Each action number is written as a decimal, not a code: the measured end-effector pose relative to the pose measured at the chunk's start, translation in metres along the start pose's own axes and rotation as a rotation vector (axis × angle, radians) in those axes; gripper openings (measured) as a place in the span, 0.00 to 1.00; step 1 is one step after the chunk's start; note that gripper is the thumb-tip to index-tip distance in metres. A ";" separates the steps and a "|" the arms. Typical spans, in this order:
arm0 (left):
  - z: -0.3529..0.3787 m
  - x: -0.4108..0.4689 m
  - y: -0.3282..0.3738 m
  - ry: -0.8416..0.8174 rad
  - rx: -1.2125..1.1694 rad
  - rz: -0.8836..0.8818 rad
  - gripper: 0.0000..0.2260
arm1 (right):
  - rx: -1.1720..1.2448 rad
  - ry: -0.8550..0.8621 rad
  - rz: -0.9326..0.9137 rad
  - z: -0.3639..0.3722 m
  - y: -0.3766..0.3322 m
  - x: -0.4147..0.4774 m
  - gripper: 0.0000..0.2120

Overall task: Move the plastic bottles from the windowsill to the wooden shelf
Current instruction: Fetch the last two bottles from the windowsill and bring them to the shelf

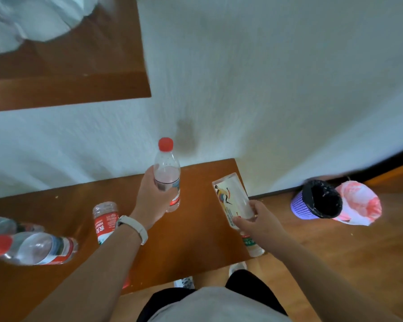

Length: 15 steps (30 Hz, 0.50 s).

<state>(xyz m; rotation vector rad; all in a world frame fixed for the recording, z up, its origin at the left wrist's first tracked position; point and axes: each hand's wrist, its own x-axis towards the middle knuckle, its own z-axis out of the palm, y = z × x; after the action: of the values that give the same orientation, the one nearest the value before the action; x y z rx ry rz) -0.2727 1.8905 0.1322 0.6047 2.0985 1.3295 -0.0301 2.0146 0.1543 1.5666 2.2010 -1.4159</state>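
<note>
Above the wooden shelf (191,228), your left hand (153,198) wraps an upright red-capped bottle (166,175) and your right hand (257,220) pinches a tilted one (230,196); both look empty, light, thin-walled, so grip mid-body, gently.

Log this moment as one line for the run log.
left hand: holds red-capped bottle upright | right hand: holds printed bottle | wooden shelf

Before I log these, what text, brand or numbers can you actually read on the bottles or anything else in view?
Nothing reads clearly enough to quote.
Red-labelled bottle on the wooden shelf: white characters, too blurred.
Bottle in the right hand: bird-like graphic on the label, small print unreadable.
Bottle in the left hand: label illegible.
</note>
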 end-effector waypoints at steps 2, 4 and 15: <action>0.001 0.007 0.001 0.058 0.014 -0.022 0.33 | -0.012 -0.024 -0.006 -0.001 -0.001 0.013 0.24; 0.002 0.011 0.001 0.121 0.031 -0.023 0.33 | -0.041 -0.069 -0.034 0.000 0.000 0.027 0.26; 0.018 0.029 0.005 0.335 0.130 -0.091 0.29 | -0.328 -0.271 -0.251 0.007 -0.005 0.102 0.26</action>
<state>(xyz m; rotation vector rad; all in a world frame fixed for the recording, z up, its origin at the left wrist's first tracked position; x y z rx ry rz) -0.2814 1.9226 0.1238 0.3507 2.4653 1.3235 -0.0851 2.0805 0.0981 0.9625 2.3680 -1.1596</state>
